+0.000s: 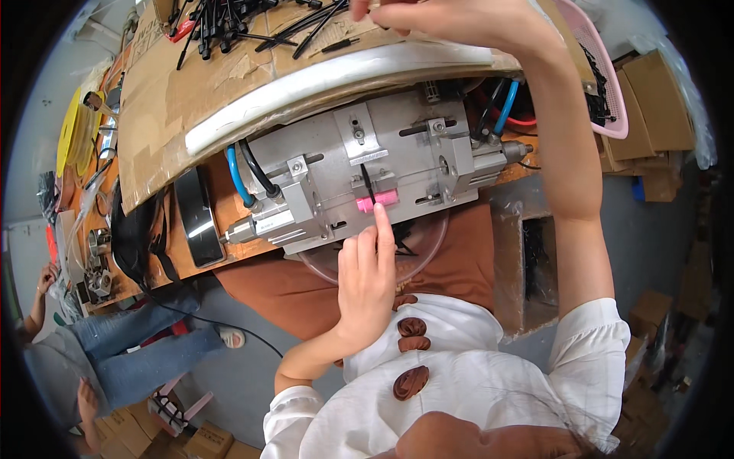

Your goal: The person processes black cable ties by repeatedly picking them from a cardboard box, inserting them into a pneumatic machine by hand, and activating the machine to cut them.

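A grey metal pneumatic fixture (367, 172) with blue and black hoses sits at the bench edge. A thin black strip (368, 183) stands in its slot above a pink block (377, 200). My left hand (365, 283) reaches up, its index fingertip just below the pink block, holding nothing. My right hand (451, 19) is stretched far over the cardboard sheet (199, 84) to a pile of black strips (252, 23), fingers pinched together at the frame's top edge; what it pinches is hidden.
A pink plastic basket (600, 69) sits at the right of the bench. A clear round bowl (417, 256) lies under the fixture. Yellow tape rolls (70, 138) and metal parts are on the left. Another person in jeans (115, 352) sits lower left. Cardboard boxes (650, 115) stand right.
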`<state>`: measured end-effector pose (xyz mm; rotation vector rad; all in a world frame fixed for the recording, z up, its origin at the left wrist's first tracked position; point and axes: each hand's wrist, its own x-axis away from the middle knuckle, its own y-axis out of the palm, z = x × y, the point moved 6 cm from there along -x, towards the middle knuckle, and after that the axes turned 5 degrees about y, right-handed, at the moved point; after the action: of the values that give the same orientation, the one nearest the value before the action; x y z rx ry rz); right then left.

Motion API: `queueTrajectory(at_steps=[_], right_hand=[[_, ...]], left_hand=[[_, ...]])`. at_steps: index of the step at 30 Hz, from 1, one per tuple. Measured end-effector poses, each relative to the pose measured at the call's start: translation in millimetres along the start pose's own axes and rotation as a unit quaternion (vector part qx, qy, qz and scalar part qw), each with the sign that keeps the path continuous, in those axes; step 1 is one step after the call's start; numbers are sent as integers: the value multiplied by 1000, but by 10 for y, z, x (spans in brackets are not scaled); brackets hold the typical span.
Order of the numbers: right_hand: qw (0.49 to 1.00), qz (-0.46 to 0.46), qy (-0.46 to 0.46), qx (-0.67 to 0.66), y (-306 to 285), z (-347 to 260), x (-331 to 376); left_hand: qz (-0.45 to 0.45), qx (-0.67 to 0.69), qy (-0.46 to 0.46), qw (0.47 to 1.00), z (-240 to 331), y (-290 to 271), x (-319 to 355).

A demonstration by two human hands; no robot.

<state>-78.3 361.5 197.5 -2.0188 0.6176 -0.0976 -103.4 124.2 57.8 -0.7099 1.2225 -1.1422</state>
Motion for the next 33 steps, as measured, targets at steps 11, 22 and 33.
queueTrajectory(at_steps=[11,22,33], right_hand=[[935,250,78,-237,215,-143,1059],[982,172,59,-46,1678,-486,1727],[984,164,64,2,1587,-493,1639]], left_hand=[[-16,-10,6,1000,-23,82,-30],[18,103,-78,991,-82,-172,133],[22,107,-57,992,-128,-172,212]])
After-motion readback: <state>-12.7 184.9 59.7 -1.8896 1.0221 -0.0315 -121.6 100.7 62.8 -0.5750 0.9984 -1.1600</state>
